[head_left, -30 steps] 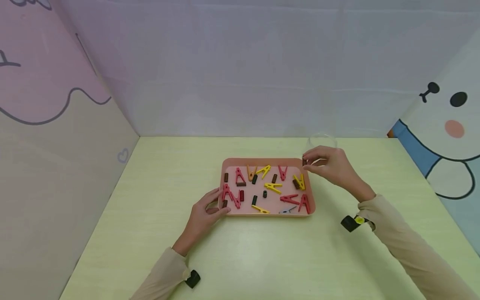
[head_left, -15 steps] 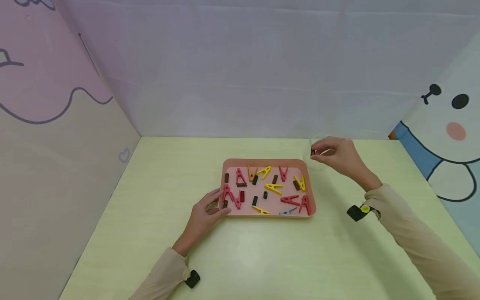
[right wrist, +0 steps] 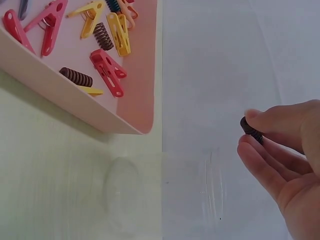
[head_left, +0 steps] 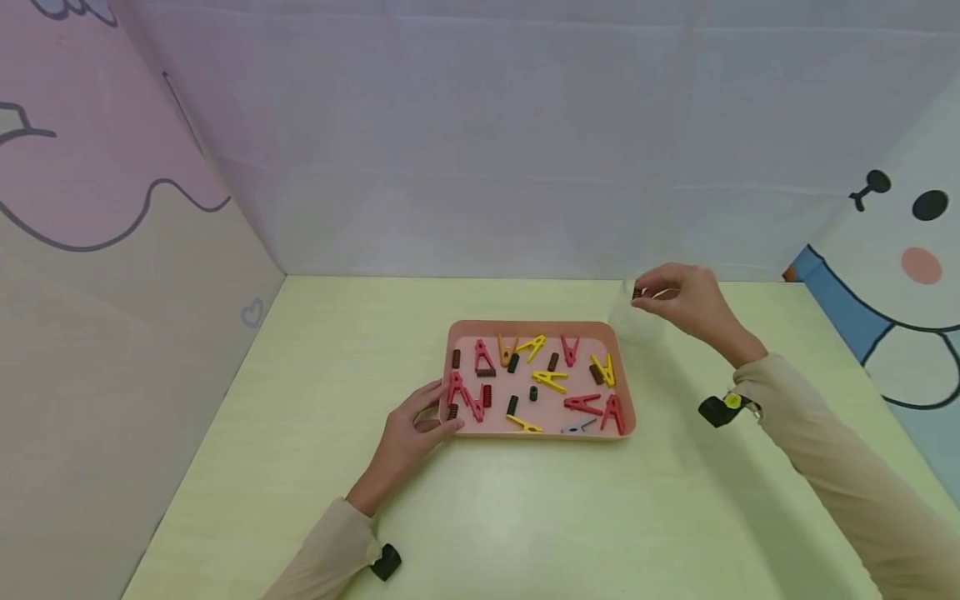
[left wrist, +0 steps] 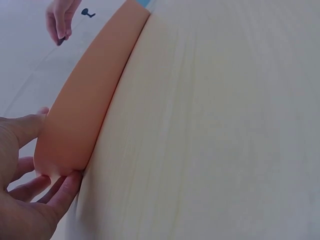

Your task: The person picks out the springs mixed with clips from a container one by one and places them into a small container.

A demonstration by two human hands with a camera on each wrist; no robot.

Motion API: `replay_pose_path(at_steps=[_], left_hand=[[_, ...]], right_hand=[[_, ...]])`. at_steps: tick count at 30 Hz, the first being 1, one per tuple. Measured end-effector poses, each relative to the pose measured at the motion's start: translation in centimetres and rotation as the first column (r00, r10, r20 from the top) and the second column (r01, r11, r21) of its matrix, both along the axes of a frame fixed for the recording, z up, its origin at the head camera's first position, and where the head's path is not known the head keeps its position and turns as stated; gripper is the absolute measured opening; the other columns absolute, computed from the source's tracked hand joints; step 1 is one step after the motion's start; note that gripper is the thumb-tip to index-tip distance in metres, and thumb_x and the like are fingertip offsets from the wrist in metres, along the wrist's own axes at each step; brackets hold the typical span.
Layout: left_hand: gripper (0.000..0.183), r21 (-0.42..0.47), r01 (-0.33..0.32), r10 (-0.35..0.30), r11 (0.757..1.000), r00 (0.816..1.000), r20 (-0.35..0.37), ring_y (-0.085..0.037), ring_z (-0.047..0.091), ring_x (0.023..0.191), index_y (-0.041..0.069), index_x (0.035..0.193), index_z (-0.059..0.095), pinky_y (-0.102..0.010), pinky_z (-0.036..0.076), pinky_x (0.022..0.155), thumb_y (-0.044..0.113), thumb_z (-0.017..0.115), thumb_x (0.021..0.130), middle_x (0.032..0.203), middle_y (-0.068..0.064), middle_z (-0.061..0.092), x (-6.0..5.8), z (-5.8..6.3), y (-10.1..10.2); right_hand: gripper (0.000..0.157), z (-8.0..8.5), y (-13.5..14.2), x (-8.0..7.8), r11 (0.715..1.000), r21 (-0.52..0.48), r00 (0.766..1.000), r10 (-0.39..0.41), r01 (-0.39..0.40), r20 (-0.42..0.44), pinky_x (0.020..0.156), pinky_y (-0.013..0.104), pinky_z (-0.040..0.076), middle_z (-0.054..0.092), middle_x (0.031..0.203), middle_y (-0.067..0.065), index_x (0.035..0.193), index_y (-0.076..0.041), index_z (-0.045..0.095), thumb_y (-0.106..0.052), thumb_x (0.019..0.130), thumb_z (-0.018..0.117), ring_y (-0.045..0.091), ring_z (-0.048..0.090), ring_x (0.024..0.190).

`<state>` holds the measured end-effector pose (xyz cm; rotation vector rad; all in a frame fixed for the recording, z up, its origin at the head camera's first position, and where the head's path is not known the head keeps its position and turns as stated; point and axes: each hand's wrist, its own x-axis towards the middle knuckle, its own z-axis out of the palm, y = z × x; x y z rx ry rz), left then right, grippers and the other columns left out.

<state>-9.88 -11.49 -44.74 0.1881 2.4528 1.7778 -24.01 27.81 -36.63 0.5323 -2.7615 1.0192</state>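
My right hand pinches a dark brown coil spring between thumb and fingers. It is held above the mouth of a clear plastic cup, which stands behind the tray's right end. A pink tray lies in the middle of the table in the head view. Inside are pink-red, yellow, orange and grey-blue clothespins, among them a yellow clothespin, and several loose coil springs, such as a dark red spring. My left hand grips the tray's left end, fingers against the outer wall in the left wrist view.
The pale wood-look table reaches back to a whitish cloth wall. Printed cartoon panels stand on both sides. Each forearm wears a small black device, like the wrist camera on the right.
My right hand has moved away from the tray's back right corner, back and rightward, carrying the spring to above the cup. The left hand has kept its hold on the tray.
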Motion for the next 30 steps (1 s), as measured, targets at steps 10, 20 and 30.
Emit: replay_pose_path(at_steps=[10, 20, 30], left_hand=[[0.06, 0.001, -0.008, 0.008, 1.0, 1.0, 0.01, -0.036, 0.055, 0.114, 0.001, 0.137, 0.048, -0.035, 0.051, 0.088, 0.009, 0.073, 0.084, 0.143, -0.016, 0.041, 0.1, 0.1, 0.1], [0.061, 0.016, -0.01, 0.01, 1.0, 1.0, 0.012, -0.036, 0.055, 0.114, 0.001, 0.138, 0.047, -0.034, 0.052, 0.088, 0.01, 0.073, 0.083, 0.144, -0.015, 0.041, -0.3, -1.1, -0.1], [0.062, 0.015, -0.028, 0.028, 1.0, 0.999, -0.018, -0.023, 0.056, 0.114, 0.014, 0.137, 0.052, -0.026, 0.053, 0.084, 0.021, 0.077, 0.08, 0.143, -0.002, 0.044, -0.9, -4.2, -0.5]], right_hand=[[0.021, -0.5, 0.7, -1.2, 0.999, -0.005, 0.999, -0.035, 0.035, -0.003, 0.062, 0.005, 0.045, 0.066, 0.095, 0.017, 0.099, 0.003, 0.071, -0.009, 0.081, 0.075, 0.029, 0.064, 0.08], [0.019, -1.4, 1.0, -2.4, 0.997, 0.017, 0.996, -0.078, 0.078, 0.03, 0.06, 0.015, 0.05, 0.065, 0.098, 0.02, 0.098, 0.006, 0.07, -0.005, 0.082, 0.073, 0.034, 0.065, 0.081], [0.02, -2.0, 0.8, -2.4, 0.998, 0.05, 0.997, -0.041, 0.038, 0.066, 0.064, 0.042, 0.057, 0.065, 0.099, 0.026, 0.098, 0.009, 0.069, -0.006, 0.084, 0.07, 0.038, 0.065, 0.083]])
